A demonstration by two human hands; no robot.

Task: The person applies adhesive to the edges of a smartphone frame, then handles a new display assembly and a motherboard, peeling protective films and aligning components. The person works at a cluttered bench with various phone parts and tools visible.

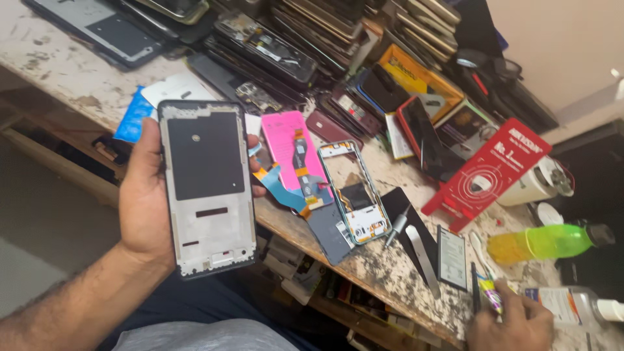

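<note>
My left hand (pixel 144 195) is wrapped around a phone frame (pixel 207 188), held upright off the counter's (pixel 78 78) edge, long side pointing away from me. My right hand (pixel 510 322) rests low on the counter, fingers curled on a small tube (pixel 489 294), well apart, beside a clear bottle (pixel 569 305).

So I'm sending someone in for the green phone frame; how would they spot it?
On the speckled workbench, look just right of the bright pink card. The thin green rectangular phone frame lies flat there, hollow at its upper end, unlike the dark-backed panel in the left hand.
</note>
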